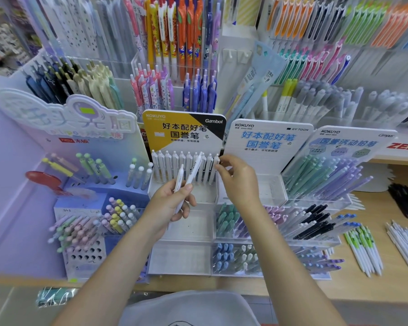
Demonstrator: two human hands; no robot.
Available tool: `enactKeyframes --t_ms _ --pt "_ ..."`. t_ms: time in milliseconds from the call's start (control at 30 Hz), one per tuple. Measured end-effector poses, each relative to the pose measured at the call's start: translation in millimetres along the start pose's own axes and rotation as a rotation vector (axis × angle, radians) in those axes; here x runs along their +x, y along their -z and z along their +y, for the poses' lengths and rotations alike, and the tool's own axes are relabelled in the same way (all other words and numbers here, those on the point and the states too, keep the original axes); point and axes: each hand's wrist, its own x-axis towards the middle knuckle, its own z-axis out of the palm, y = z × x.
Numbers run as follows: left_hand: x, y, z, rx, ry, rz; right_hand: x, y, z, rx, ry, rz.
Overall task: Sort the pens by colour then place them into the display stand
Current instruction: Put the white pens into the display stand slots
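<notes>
White pens [185,169] stand upright in one row in the top tier of the stand [183,196], under a yellow-and-black card. Left hand [172,203] curled closed around two slim white pens, tips angled up-right. Right hand [236,178] partly open, fingertips [218,167] pinching the row's rightmost pen. Stand is clear plastic, tiered; lower trays bare.

Red brush [44,182] on purple stand [14,184]

head view, close, down over display stand [184,196]
</notes>
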Motion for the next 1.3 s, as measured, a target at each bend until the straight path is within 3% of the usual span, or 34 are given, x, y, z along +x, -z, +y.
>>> enactKeyframes --t_ms 100,200,333,600,800,967,1300 --pt "-1 2 -1 -0.03 -0.01 -0.007 -11 7 -10 0.135 -0.052 0.056" --pt "-2 4 -3 -0.035 -0.021 -0.021 -26 8 -31 0.493 -0.177 -0.113" --pt "-7 13 -5 -0.015 -0.048 -0.042 -33 -8 -45 0.635 -0.248 -0.238" --pt "-20 47 -6 -0.051 -0.024 -0.013 -38 -28 -71 0.618 -0.244 -0.291" --pt "-23 81 -12 -0.081 0.051 0.078 -30 -37 -84 0.69 -0.263 -0.05" --pt "-29 103 -13 -0.177 0.056 0.038 -19 -53 -87 0.534 -0.204 0.011" --pt "-33 115 -5 -0.15 0.007 0.035 -19 -77 -84 0.188 -0.005 -0.059"
